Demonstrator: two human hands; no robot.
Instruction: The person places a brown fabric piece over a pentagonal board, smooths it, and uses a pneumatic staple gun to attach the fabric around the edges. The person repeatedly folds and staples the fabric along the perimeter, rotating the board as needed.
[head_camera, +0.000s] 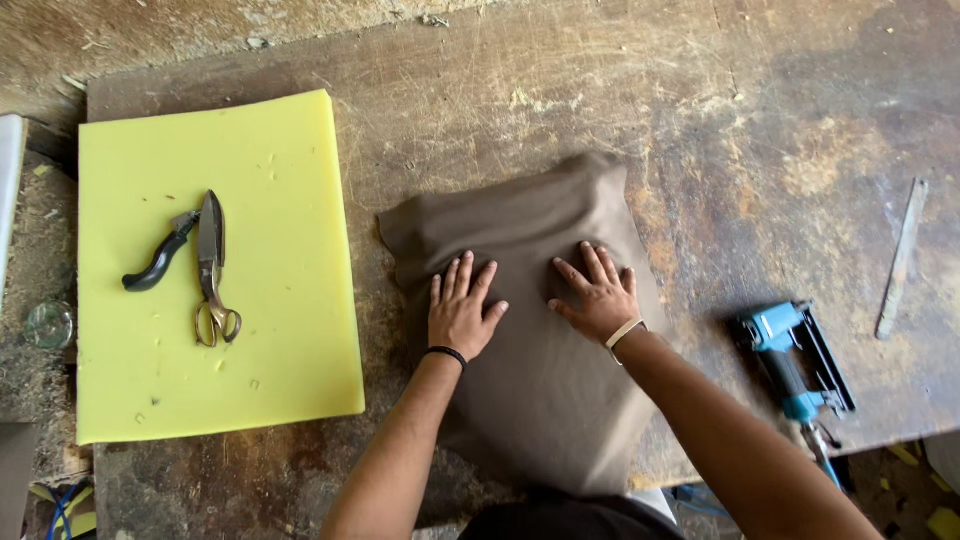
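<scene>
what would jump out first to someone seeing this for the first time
Probably the bright yellow foam sheet at the left of the worn wooden workbench, with scissors and a black-handled tool lying on it. Next, at the centre, the left hand and right hand pressed flat, fingers spread, on a brown fabric-covered cushion. A blue staple gun lies at the right, near the bench edge.

Brown fabric (540, 370): plain, matte, draped over padded squarish form, lying flat mid-counter, near edge hanging over counter front. Corners bunched at top, slight folds at left edge. Left hand (462, 312) and right hand (600, 293) pressed flat on top, fingers spread.
</scene>
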